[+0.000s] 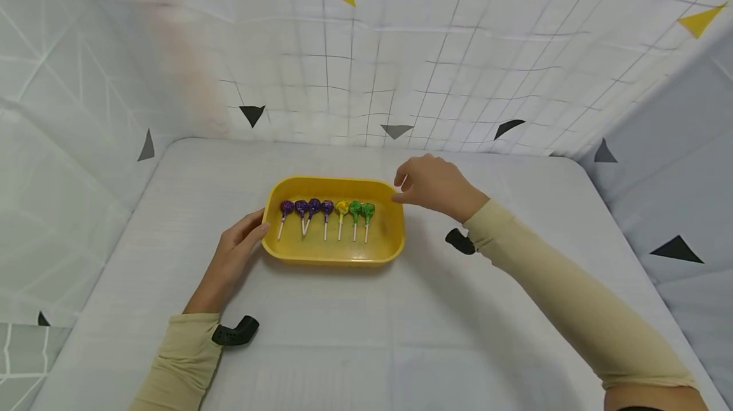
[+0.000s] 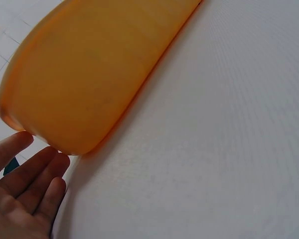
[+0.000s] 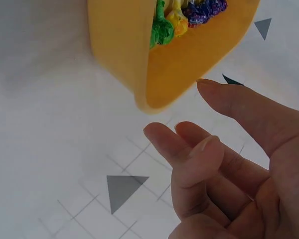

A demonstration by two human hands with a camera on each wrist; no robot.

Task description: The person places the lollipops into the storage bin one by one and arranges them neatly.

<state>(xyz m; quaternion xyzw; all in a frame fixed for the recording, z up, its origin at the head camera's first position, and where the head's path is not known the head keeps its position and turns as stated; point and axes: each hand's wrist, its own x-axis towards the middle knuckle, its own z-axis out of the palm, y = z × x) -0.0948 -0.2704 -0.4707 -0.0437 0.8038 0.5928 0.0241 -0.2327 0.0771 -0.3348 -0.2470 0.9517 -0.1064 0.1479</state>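
A yellow plastic tray rests on the white-covered table. Inside it several lollipops lie in a row, sticks toward the near side: purple lollipops at left, a yellow lollipop, and green lollipops at right. My left hand touches the tray's left end. In the left wrist view its loosely extended fingers meet the outer wall. Beside the tray's far right corner is my right hand. The right wrist view shows its fingers loosely bent and apart from the rim, holding nothing.
A white sheet with grid lines hangs behind the table, bearing yellow and black shapes. Pale side sheets flank the table. Black devices are strapped at the left wrist and right wrist.
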